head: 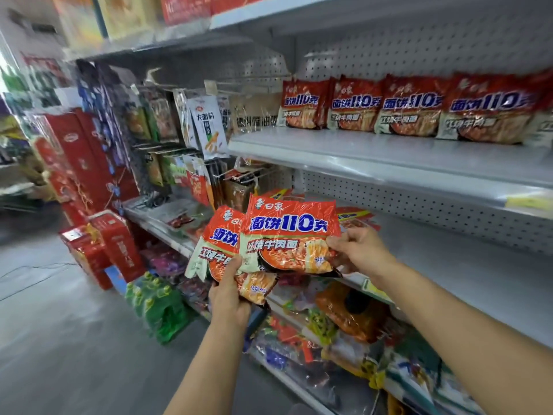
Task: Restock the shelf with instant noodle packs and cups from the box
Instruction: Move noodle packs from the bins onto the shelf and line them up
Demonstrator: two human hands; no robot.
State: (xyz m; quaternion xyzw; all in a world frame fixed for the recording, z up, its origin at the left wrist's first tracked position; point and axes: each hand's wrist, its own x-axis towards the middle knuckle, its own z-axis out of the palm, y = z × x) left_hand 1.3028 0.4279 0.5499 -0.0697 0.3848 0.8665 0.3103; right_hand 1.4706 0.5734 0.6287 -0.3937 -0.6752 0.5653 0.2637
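Head view only.

Left hand (pixel 229 290) held low in front of the shelving, fingers curled round the bottom edge of a rear pack (pixel 217 245), thumb on its face. Right hand (pixel 360 250) pinched the right edge of a front pack (pixel 288 239), fingers wrapped behind. Packs overlapped, front one partly covering the rear one; possibly a third pack tucked under, lower edge peeking out below the left thumb, hard to tell. Both grips clamped on packs, none slack.

Packs hovered in mid-air, level with the lower shelf (pixel 466 265), well below the upper shelf (pixel 389 154).

Progress, judged from the layout: upper shelf already carried a row (pixel 413 107) of four matching packs standing upright against the pegboard back, plus part of another at the right edge. Front strip of that shelf bare. Left end beside the row taken by a pale pack with other print. Lower shelf mostly bare on the right, a few flat packs lying at its left end behind the hands.

Left to do: place the held packs, probably in front of or beside the row. No box in view, no cups seen, so remaining stock unknown. Roughly mid-task at best.
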